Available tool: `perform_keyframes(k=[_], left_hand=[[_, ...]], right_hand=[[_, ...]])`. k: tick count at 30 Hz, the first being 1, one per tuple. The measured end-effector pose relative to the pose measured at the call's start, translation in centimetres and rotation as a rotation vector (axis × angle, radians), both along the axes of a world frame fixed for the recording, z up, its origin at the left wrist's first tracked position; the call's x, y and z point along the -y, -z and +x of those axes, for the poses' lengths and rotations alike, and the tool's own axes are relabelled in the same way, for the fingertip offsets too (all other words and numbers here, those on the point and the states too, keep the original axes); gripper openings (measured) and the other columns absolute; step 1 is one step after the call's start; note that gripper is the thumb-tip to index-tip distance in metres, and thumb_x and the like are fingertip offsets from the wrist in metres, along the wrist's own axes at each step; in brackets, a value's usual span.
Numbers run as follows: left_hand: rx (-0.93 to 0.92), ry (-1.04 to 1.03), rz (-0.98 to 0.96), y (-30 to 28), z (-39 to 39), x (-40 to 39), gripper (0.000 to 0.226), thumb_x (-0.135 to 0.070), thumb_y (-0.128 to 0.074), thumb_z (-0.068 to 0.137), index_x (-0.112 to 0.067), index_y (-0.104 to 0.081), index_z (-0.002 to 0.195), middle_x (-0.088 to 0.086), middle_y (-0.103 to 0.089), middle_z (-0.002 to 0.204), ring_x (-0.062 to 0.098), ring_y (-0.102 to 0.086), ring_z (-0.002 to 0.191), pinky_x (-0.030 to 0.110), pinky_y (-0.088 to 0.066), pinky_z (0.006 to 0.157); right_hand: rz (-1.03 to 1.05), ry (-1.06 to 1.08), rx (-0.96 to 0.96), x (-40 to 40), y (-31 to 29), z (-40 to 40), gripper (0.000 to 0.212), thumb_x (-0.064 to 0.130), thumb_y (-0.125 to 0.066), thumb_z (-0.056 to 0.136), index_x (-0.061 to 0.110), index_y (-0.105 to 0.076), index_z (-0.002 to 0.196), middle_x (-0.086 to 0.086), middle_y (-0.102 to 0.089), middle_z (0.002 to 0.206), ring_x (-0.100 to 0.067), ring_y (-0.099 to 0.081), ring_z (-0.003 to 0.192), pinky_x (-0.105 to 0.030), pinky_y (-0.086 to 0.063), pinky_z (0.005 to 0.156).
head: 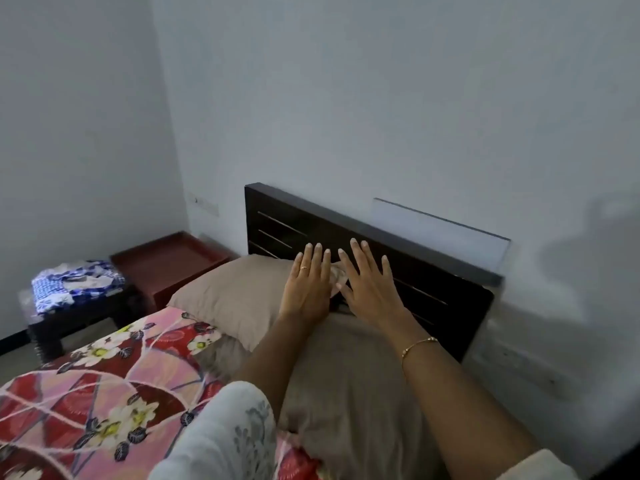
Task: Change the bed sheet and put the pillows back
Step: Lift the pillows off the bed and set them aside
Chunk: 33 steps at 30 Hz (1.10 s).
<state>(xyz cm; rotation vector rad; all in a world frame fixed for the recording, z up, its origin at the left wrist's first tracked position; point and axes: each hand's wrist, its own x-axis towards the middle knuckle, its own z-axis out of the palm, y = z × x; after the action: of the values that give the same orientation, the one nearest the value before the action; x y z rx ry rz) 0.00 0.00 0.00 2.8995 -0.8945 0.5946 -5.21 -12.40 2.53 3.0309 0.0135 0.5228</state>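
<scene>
Head view shows left hand (306,285) and right hand (369,285) flat, fingers straight and gripping nothing, side by side where two beige pillows (235,299) meet, long axes running along the headboard (398,251), floral sheet (104,393) already spread.

Two beige pillows at the head of the bed, frame centre. Far pillow (235,296) lies flat, its top edge against the dark headboard (381,251). Near pillow (346,382) lower centre, overlapping the far one's corner. Floral red-and-pink bed sheet (104,393) covers the mattress, lower left, beneath the pillows.
</scene>
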Motion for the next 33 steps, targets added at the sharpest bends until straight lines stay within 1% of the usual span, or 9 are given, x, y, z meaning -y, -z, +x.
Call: perform_keyframes(k=[6,11,15,20,23,25,28,31,33], left_hand=[[-0.078,-0.175,-0.089,4.4,11.4,2.4,0.058,-0.03,-0.024,0.102,-0.009,0.002,0.149,0.014,0.002,0.157,0.028,0.006,0.145,0.036,0.007,0.114],[-0.277,-0.414,-0.149,9.6,21.6,2.3,0.058,-0.025,-0.03,0.101,-0.008,-0.001,0.149,0.015,-0.004,0.157,0.03,0.001,0.145,0.039,-0.002,0.118],[-0.411,-0.614,-0.195,13.7,28.9,1.5,0.057,-0.022,-0.033,0.1,-0.006,-0.007,0.148,0.015,-0.008,0.157,0.029,-0.003,0.145,0.038,-0.006,0.119],[-0.509,-0.806,-0.294,19.5,35.1,0.2,0.051,-0.027,-0.04,0.097,-0.006,-0.027,0.142,0.013,-0.023,0.152,0.029,-0.016,0.143,0.037,-0.016,0.117],[-0.563,-0.941,-0.357,23.1,37.2,-1.1,0.048,-0.039,-0.041,0.094,-0.008,-0.042,0.131,0.013,-0.037,0.142,0.031,-0.029,0.135,0.041,-0.027,0.11],[-0.639,-1.083,-0.452,25.2,37.7,-1.8,0.061,-0.056,-0.037,0.091,-0.01,-0.042,0.131,0.011,-0.039,0.139,0.032,-0.033,0.13,0.045,-0.031,0.105],[-0.761,-1.3,-0.67,27.0,37.8,-2.5,0.085,-0.078,-0.032,0.078,-0.019,-0.032,0.139,0.007,-0.029,0.147,0.035,-0.03,0.133,0.053,-0.028,0.106],[-0.775,-1.498,-0.961,28.0,37.6,-3.2,0.118,-0.094,-0.041,0.05,-0.02,-0.031,0.141,0.011,-0.033,0.146,0.039,-0.037,0.13,0.056,-0.032,0.104],[-0.799,-1.576,-1.159,28.5,37.0,-3.4,0.138,-0.097,-0.047,0.029,-0.016,-0.031,0.139,0.014,-0.039,0.143,0.038,-0.041,0.127,0.053,-0.036,0.103]], right_hand=[[-0.018,-0.179,-0.126,0.9,3.9,14.8,0.061,0.035,-0.031,0.099,0.016,-0.002,0.15,-0.01,0.009,0.157,-0.027,0.01,0.144,-0.054,-0.009,0.114],[0.012,-0.328,-0.228,0.9,9.6,27.8,0.062,0.038,-0.033,0.099,0.017,-0.004,0.15,-0.011,0.006,0.157,-0.029,0.005,0.145,-0.053,-0.015,0.114],[0.076,-0.423,-0.343,0.2,14.6,36.6,0.063,0.04,-0.033,0.099,0.02,-0.003,0.15,-0.01,0.006,0.157,-0.028,0.007,0.145,-0.051,-0.011,0.115],[0.141,-0.473,-0.42,0.2,20.9,45.3,0.061,0.042,-0.035,0.097,0.019,-0.011,0.149,-0.011,0.001,0.157,-0.029,0.005,0.144,-0.05,-0.013,0.114],[0.197,-0.388,-0.473,0.6,24.7,49.3,0.061,0.045,-0.037,0.095,0.021,-0.018,0.148,-0.009,-0.003,0.157,-0.029,0.001,0.144,-0.051,-0.013,0.113],[0.265,-0.26,-0.538,0.9,27.0,51.1,0.064,0.052,-0.038,0.092,0.022,-0.023,0.146,-0.01,-0.008,0.156,-0.032,-0.003,0.143,-0.053,-0.01,0.113],[0.273,-0.095,-0.578,1.2,28.9,52.2,0.077,0.068,-0.04,0.083,0.023,-0.027,0.144,-0.009,-0.017,0.152,-0.037,-0.011,0.14,-0.06,-0.009,0.11],[0.296,0.014,-0.593,1.7,29.7,52.4,0.094,0.078,-0.049,0.068,0.025,-0.027,0.142,-0.012,-0.024,0.146,-0.039,-0.024,0.133,-0.056,-0.019,0.105],[0.301,0.058,-0.59,1.9,30.0,52.3,0.105,0.081,-0.054,0.061,0.023,-0.023,0.143,-0.017,-0.027,0.143,-0.039,-0.03,0.128,-0.052,-0.024,0.103]])
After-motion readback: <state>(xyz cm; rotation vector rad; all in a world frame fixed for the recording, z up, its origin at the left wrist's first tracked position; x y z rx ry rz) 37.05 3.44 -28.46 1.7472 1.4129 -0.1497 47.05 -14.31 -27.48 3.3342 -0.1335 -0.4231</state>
